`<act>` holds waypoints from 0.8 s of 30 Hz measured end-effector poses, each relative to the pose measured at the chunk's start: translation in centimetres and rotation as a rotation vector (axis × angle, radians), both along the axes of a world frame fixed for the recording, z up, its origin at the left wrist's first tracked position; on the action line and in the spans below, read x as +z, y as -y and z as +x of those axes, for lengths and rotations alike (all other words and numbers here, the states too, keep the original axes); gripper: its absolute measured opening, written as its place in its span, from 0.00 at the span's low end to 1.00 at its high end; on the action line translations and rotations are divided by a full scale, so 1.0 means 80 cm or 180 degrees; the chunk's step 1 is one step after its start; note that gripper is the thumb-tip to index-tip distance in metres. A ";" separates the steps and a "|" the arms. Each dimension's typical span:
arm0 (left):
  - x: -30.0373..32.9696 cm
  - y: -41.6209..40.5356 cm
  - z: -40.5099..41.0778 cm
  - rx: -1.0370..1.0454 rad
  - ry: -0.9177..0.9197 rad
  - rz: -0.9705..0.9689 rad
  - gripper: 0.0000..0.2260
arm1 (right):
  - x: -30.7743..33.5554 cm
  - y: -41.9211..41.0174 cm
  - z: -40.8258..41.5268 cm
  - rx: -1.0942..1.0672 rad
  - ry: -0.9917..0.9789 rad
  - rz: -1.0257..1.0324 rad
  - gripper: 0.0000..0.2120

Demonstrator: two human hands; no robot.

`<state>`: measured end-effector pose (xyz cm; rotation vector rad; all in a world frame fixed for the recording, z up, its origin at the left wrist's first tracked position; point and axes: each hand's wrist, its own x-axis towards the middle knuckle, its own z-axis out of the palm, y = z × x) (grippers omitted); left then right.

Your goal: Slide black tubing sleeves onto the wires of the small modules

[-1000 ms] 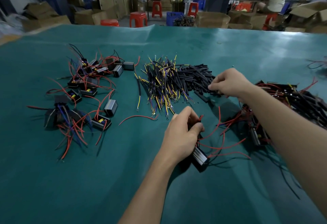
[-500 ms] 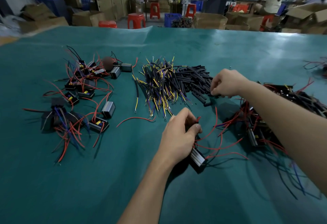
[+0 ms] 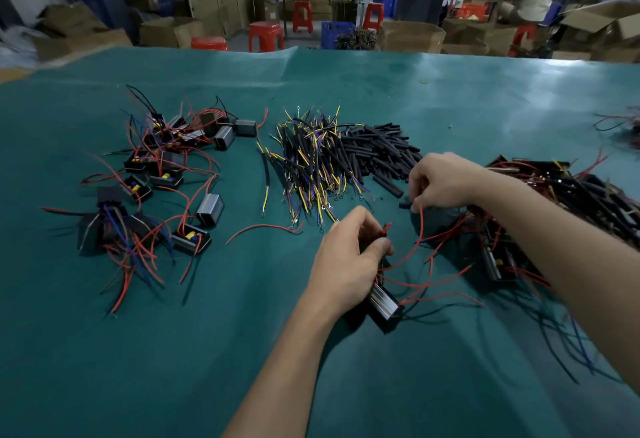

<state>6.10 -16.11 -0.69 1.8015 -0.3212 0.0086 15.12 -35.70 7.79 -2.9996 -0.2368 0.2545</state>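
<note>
Head view: the left hand (image 3: 349, 257) is curled round a small module (image 3: 382, 302) near the middle of the bench (image 3: 346, 77), with the ribbed module body jutting out below the palm and several red wires (image 3: 420, 229) looping off toward the right edge. The right hand (image 3: 443, 181) is closed at the near end of the heap of black tubing sleeves (image 3: 377, 150), its fingertips pinching what looks like a single short sleeve (image 3: 403, 205) just beside the tip of one red wire.

Toward the left edge lies a scatter of modules (image 3: 162, 178) with bare red and blue leads. A bundle of yellow and purple sleeved leads (image 3: 311, 167) sits between that scatter and the sleeve heap. Toward the right edge is another pile of modules and dark tubing (image 3: 561, 202).

The step in hand appears to be picking a sleeve and starting it on a wire. Next, the wire tip must meet the sleeve's bore squarely, the left hand steadying the wire close to its end so that it does not buckle.
</note>
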 end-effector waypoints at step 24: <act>0.011 -0.006 -0.006 -0.0169 -0.0302 -0.0678 0.07 | -0.068 -0.052 -0.121 -0.0870 0.0455 0.4904 0.08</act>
